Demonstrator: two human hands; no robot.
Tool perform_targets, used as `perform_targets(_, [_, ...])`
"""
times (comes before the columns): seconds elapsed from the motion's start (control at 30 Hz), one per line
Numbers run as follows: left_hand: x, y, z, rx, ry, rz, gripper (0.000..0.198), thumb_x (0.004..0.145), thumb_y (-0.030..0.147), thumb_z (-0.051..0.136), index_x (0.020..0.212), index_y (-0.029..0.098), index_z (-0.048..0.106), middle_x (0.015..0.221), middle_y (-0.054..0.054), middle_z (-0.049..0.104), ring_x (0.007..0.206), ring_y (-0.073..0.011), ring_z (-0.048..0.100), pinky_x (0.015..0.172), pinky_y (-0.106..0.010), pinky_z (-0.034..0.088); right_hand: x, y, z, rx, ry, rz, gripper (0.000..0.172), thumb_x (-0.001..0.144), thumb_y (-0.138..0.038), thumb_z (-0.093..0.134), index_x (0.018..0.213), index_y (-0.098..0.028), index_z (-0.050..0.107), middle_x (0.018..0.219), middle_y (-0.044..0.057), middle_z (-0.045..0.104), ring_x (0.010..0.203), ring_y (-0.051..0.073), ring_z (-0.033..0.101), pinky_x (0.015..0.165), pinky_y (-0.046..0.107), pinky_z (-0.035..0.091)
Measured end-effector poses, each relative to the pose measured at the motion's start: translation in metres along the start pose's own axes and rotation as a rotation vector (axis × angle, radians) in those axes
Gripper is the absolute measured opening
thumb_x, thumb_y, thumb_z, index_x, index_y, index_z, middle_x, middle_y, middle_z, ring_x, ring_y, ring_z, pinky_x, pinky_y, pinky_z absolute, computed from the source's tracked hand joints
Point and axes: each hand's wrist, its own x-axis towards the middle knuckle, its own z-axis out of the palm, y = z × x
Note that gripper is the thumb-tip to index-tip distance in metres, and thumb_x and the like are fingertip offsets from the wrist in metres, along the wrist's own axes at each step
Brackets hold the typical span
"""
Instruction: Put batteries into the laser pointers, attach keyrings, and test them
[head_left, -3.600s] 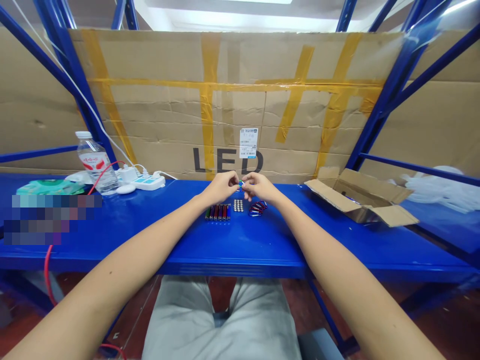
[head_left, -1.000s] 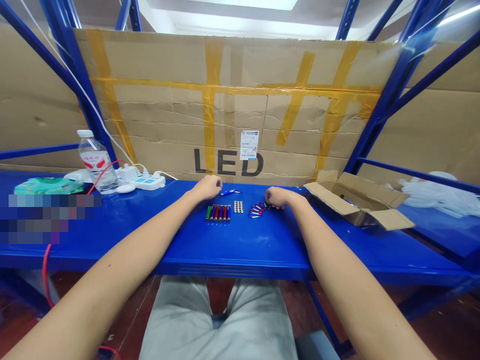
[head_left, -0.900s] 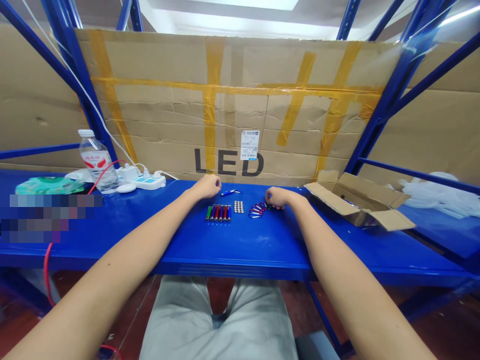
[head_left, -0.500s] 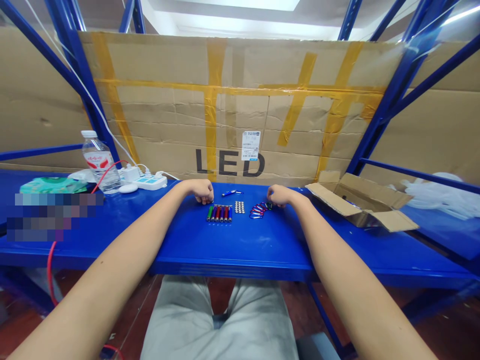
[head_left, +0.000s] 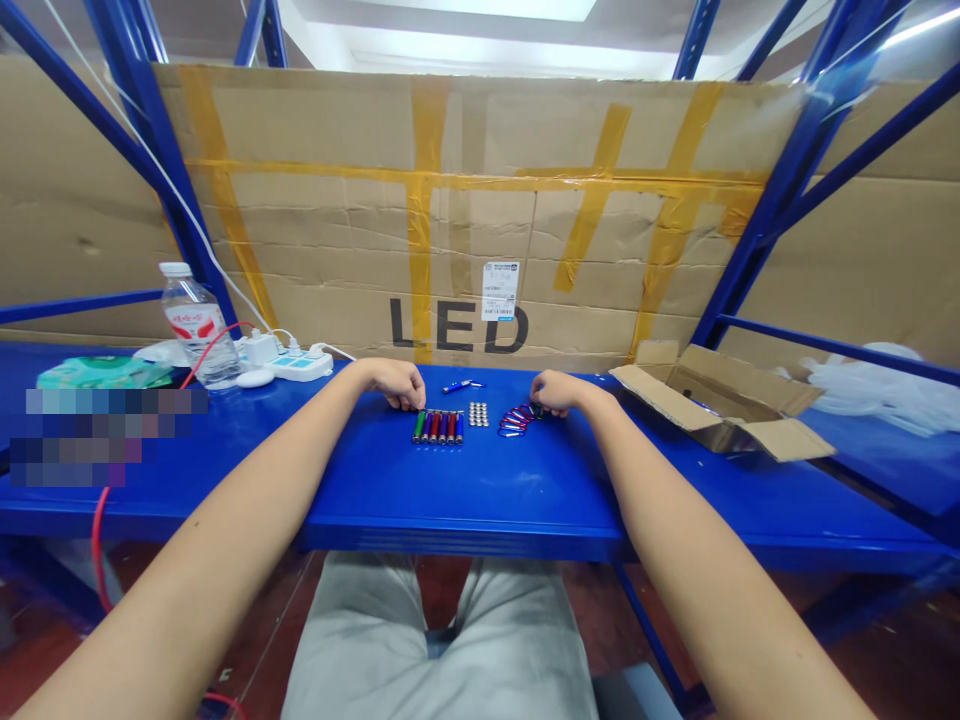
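My left hand (head_left: pixel 400 384) is closed, its fingertips down at the far end of the green tube (head_left: pixel 419 427), which looks like a mini flashlight. What those fingers pinch, if anything, is hidden. The green tube ends a side-by-side row of several metallic tubes (head_left: pixel 442 428) in red, blue and dark colours. Right of them lies a block of small silver button cells (head_left: pixel 478 414). My right hand (head_left: pixel 553 392) is closed at a dark carabiner (head_left: pixel 536 411), at the end of a fanned row of red and blue carabiners (head_left: pixel 514 421). Behind the cells rests a separate blue tube (head_left: pixel 456 387) with a clip.
An open cardboard box (head_left: pixel 720 400) stands at the right on the blue table (head_left: pixel 465 500). On the left are a water bottle (head_left: pixel 196 325), a power strip (head_left: pixel 300 363) and a green packet (head_left: pixel 105 372). A tall cardboard panel (head_left: pixel 337 230) closes off the back.
My left fingertips have dropped slightly toward the green tube's far end. My right hand stays at the dark carabiner, and the laid-out pieces look unmoved.
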Motion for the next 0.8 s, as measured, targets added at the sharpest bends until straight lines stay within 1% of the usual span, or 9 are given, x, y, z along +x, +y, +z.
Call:
perform_targets(0.3, [-0.001,-0.001,0.000,-0.019,0.003,-0.004,0.025,0.058,0.035,0.074,0.076,0.018,0.069,0.077,-0.004,0.068,0.070,-0.0153,0.058,0.066,-0.026,0.048,0.003,0.001,0.001,0.018,-0.004,-0.003,0.016,0.078,-0.014,0.057,0.092,-0.013,0.065,0.073,0.007,0.066,0.048,0.013,0.056,0.051,0.026,0.047])
perform_targets(0.4, [0.004,-0.004,0.000,-0.024,0.103,0.010,0.023,0.062,0.033,0.070,0.078,0.018,0.068,0.076,-0.004,0.068,0.070,-0.0165,0.060,0.064,-0.027,0.048,0.005,0.005,0.000,0.019,0.021,-0.014,0.021,0.077,-0.013,0.057,0.096,-0.013,0.067,0.073,0.008,0.067,0.049,0.015,0.058,0.051,0.026,0.047])
perform_targets(0.47, [0.012,-0.003,0.002,0.024,0.251,0.077,0.020,0.066,0.031,0.065,0.080,0.017,0.068,0.080,-0.006,0.070,0.074,-0.0181,0.062,0.066,-0.028,0.048,0.006,0.004,0.000,0.014,0.061,-0.029,0.025,0.077,-0.012,0.056,0.099,-0.012,0.068,0.075,0.009,0.070,0.053,0.017,0.061,0.054,0.027,0.048])
perform_targets(0.5, [0.017,-0.002,0.004,0.061,0.345,0.131,0.019,0.069,0.031,0.063,0.081,0.017,0.069,0.083,-0.007,0.071,0.078,-0.0191,0.063,0.069,-0.028,0.049,0.005,0.002,0.000,0.004,0.099,-0.049,0.026,0.077,-0.010,0.055,0.099,-0.012,0.069,0.079,0.011,0.071,0.059,0.019,0.064,0.058,0.027,0.049])
perform_targets(0.57, [0.027,0.003,0.010,0.146,0.529,0.247,0.022,0.074,0.031,0.060,0.088,0.018,0.071,0.097,-0.008,0.073,0.091,-0.0206,0.064,0.081,-0.030,0.049,0.004,-0.005,0.001,-0.021,0.212,-0.117,0.026,0.078,-0.008,0.055,0.098,-0.013,0.071,0.093,0.013,0.074,0.078,0.022,0.069,0.071,0.028,0.050])
perform_targets(0.6, [0.033,0.005,0.014,0.184,0.565,0.297,0.025,0.077,0.032,0.058,0.093,0.019,0.072,0.104,-0.008,0.073,0.099,-0.0214,0.064,0.086,-0.030,0.048,0.004,-0.010,0.003,-0.031,0.273,-0.159,0.027,0.079,-0.008,0.054,0.098,-0.013,0.072,0.102,0.014,0.074,0.090,0.024,0.069,0.078,0.028,0.049])
perform_targets(0.67, [0.043,0.010,0.021,0.252,0.575,0.361,0.031,0.082,0.034,0.055,0.103,0.020,0.072,0.116,-0.008,0.072,0.109,-0.0218,0.062,0.094,-0.031,0.046,0.005,-0.022,0.008,-0.025,0.343,-0.232,0.029,0.085,-0.010,0.050,0.104,-0.014,0.072,0.115,0.014,0.071,0.108,0.025,0.065,0.090,0.029,0.047])
perform_targets(0.73, [0.052,0.014,0.027,0.303,0.555,0.400,0.034,0.086,0.034,0.052,0.108,0.020,0.072,0.124,-0.008,0.069,0.116,-0.0217,0.060,0.100,-0.031,0.043,0.008,-0.035,0.016,-0.015,0.327,-0.298,0.033,0.091,-0.012,0.046,0.114,-0.014,0.070,0.124,0.013,0.068,0.116,0.025,0.061,0.098,0.030,0.043])
perform_targets(0.8, [0.058,0.015,0.031,0.336,0.522,0.397,0.033,0.087,0.033,0.051,0.110,0.020,0.072,0.126,-0.007,0.069,0.117,-0.0214,0.060,0.102,-0.031,0.042,0.014,-0.045,0.024,-0.019,0.296,-0.367,0.035,0.093,-0.013,0.045,0.119,-0.014,0.068,0.130,0.013,0.065,0.121,0.026,0.059,0.102,0.032,0.042])
